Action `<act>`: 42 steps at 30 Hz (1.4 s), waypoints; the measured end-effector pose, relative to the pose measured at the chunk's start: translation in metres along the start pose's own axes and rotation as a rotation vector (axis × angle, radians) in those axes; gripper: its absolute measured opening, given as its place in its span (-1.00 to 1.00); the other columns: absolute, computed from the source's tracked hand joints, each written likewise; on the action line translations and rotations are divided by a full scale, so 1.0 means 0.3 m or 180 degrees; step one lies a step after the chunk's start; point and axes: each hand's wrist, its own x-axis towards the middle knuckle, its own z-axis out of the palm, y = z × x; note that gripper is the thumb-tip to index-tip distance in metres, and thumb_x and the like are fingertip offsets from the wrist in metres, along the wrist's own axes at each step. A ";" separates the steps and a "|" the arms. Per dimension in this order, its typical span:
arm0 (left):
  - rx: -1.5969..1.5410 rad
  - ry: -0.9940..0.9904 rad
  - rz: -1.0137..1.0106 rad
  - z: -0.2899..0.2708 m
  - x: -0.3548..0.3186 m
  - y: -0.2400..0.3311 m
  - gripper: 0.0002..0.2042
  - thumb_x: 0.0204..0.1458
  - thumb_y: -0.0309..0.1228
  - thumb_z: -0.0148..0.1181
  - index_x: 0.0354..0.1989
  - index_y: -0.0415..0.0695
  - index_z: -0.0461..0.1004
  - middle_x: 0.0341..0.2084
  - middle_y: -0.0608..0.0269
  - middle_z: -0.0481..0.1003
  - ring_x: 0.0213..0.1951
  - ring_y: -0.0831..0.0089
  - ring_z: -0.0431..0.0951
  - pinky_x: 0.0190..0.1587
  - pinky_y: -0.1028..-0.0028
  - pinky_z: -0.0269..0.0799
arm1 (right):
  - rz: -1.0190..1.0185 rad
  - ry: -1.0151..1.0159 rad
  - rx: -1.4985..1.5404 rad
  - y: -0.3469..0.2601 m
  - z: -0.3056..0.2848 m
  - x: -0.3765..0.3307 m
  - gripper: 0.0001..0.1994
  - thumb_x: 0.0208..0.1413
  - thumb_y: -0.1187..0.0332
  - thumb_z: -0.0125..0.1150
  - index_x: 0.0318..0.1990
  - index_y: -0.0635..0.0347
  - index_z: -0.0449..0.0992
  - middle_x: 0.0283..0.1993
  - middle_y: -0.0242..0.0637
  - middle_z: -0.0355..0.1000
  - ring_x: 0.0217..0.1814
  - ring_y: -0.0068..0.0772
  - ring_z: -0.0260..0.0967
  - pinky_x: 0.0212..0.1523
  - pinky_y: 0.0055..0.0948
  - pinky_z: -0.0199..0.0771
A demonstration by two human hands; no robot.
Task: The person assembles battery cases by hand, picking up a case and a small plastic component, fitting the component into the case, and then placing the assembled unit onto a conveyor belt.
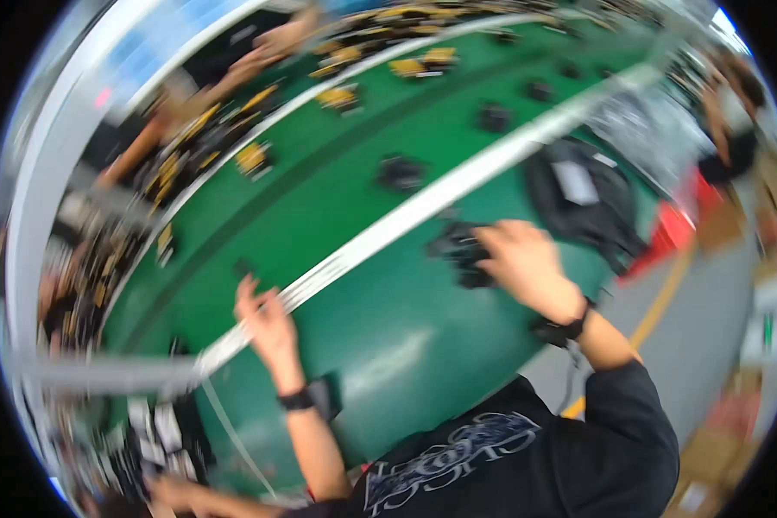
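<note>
My right hand is over the near green work surface, its fingers closed on the edge of a black, many-parted object. Blur hides exactly what kind of object it is. Further left, my left hand reaches across the white rail onto the green belt, fingers stretched out and apart. Just beyond those fingertips lies a small dark piece, and I cannot tell whether they touch it. Both wrists wear black bands.
A white rail divides the green belt from my work surface. Black bundles and yellow-and-black pieces lie on the belt. A black bag sits right, beside clear plastic. Co-workers' hands work along the far side.
</note>
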 end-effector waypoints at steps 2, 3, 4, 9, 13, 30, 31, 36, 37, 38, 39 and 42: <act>-0.0528 -0.0003 -0.0666 -0.003 -0.005 0.006 -0.51 0.28 -0.45 0.32 0.39 -0.11 0.44 0.13 0.15 0.54 -0.07 0.38 0.57 0.06 0.30 0.57 | -0.0023 0.0125 -0.0192 0.021 0.004 0.012 -0.65 0.03 0.31 0.52 -0.01 0.11 0.63 -0.17 -0.19 0.53 -0.05 0.03 0.55 -0.04 0.01 0.56; -0.0631 0.0016 -0.0849 -0.002 0.006 0.008 -0.52 0.28 -0.46 0.31 0.38 -0.10 0.46 0.09 0.17 0.57 -0.08 0.39 0.57 0.04 0.31 0.57 | -0.0056 0.0056 -0.0216 0.039 -0.003 0.018 -0.66 0.05 0.33 0.51 -0.01 0.12 0.64 -0.14 -0.17 0.53 -0.02 0.05 0.54 -0.02 0.01 0.55; -0.0837 0.0113 -0.0899 0.004 0.010 0.013 -0.54 0.28 -0.46 0.30 0.36 -0.11 0.48 0.03 0.17 0.59 -0.11 0.39 0.58 0.02 0.30 0.58 | 0.0009 0.0022 -0.0291 0.059 -0.004 0.025 -0.67 0.05 0.36 0.51 -0.01 0.14 0.65 -0.11 -0.14 0.54 0.01 0.06 0.53 0.01 -0.01 0.54; -0.1018 0.0367 -0.0686 0.017 0.039 0.044 -0.73 0.30 -0.50 0.28 0.14 -0.19 0.58 -0.24 0.16 0.64 -0.44 0.41 0.55 -0.31 0.36 0.52 | -0.0231 0.0052 -0.0494 0.089 -0.050 0.067 -0.71 0.23 0.41 0.39 0.09 0.18 0.62 0.07 -0.16 0.55 0.13 0.08 0.49 0.12 -0.06 0.48; -0.1197 0.0146 -0.0871 0.010 0.036 0.065 -0.81 0.33 -0.47 0.27 0.06 -0.19 0.64 -0.43 0.25 0.60 -0.56 0.56 0.41 -0.46 0.43 0.36 | 0.0129 -0.0465 -0.0332 -0.023 -0.095 0.140 -0.80 0.34 0.42 0.27 0.05 0.25 0.55 -0.03 0.00 0.58 -0.03 0.24 0.53 -0.03 0.00 0.51; -0.1607 -0.0329 -0.0877 -0.029 0.035 0.108 -0.83 0.34 -0.36 0.26 -0.10 -0.21 0.63 -0.24 0.10 0.69 -0.44 0.24 0.62 -0.35 0.31 0.52 | -0.0953 -0.1318 0.2018 -0.717 0.337 0.376 -0.82 0.35 0.34 0.31 -0.10 0.24 0.47 -0.41 0.00 0.51 -0.41 0.17 0.50 -0.39 -0.01 0.42; -0.1588 -0.0327 -0.0799 -0.025 0.034 0.110 -0.80 0.33 -0.30 0.29 -0.13 -0.20 0.64 -0.28 0.10 0.69 -0.42 0.21 0.65 -0.33 0.29 0.54 | -0.0883 -0.1226 0.1967 -0.712 0.363 0.377 -0.82 0.34 0.33 0.32 -0.13 0.24 0.48 -0.45 -0.01 0.49 -0.45 0.15 0.48 -0.42 -0.03 0.39; -0.1562 -0.0430 -0.0316 -0.008 0.021 0.106 -0.80 0.29 -0.30 0.35 -0.16 -0.20 0.67 -0.35 0.12 0.68 -0.42 0.20 0.67 -0.36 0.31 0.55 | -0.0252 -0.1011 0.2403 -0.671 0.415 0.395 -0.81 0.28 0.35 0.42 -0.24 0.27 0.54 -0.58 -0.26 0.35 -0.60 -0.42 0.25 -0.53 -0.33 0.22; -0.1491 -0.0495 -0.0251 -0.008 0.020 0.104 -0.81 0.28 -0.30 0.35 -0.17 -0.19 0.67 -0.37 0.12 0.67 -0.41 0.17 0.68 -0.36 0.30 0.55 | -0.0216 -0.1057 0.2351 -0.663 0.412 0.398 -0.83 0.27 0.38 0.43 -0.18 0.29 0.58 -0.56 -0.34 0.32 -0.56 -0.57 0.18 -0.53 -0.43 0.17; -0.1430 -0.0577 -0.0190 -0.008 0.018 0.104 -0.81 0.28 -0.30 0.36 -0.18 -0.18 0.67 -0.39 0.12 0.67 -0.41 0.15 0.68 -0.36 0.28 0.56 | -0.0403 -0.1032 0.2407 -0.662 0.413 0.399 -0.83 0.27 0.38 0.43 -0.15 0.29 0.59 -0.55 -0.33 0.34 -0.57 -0.56 0.19 -0.53 -0.43 0.18; -0.1328 -0.0572 -0.0148 -0.009 0.017 0.102 -0.82 0.27 -0.30 0.36 -0.18 -0.18 0.66 -0.38 0.12 0.66 -0.41 0.14 0.68 -0.36 0.28 0.56 | -0.0509 -0.1003 0.2421 -0.659 0.409 0.399 -0.83 0.27 0.38 0.42 -0.12 0.29 0.60 -0.54 -0.32 0.35 -0.57 -0.55 0.20 -0.53 -0.43 0.19; -0.1205 -0.0541 -0.0063 -0.006 0.015 0.108 -0.83 0.25 -0.32 0.36 -0.17 -0.17 0.66 -0.36 0.14 0.65 -0.41 0.14 0.67 -0.36 0.27 0.56 | -0.0534 -0.0935 0.2409 -0.664 0.409 0.396 -0.81 0.27 0.37 0.42 -0.08 0.27 0.63 -0.51 -0.23 0.44 -0.59 -0.50 0.21 -0.52 -0.42 0.25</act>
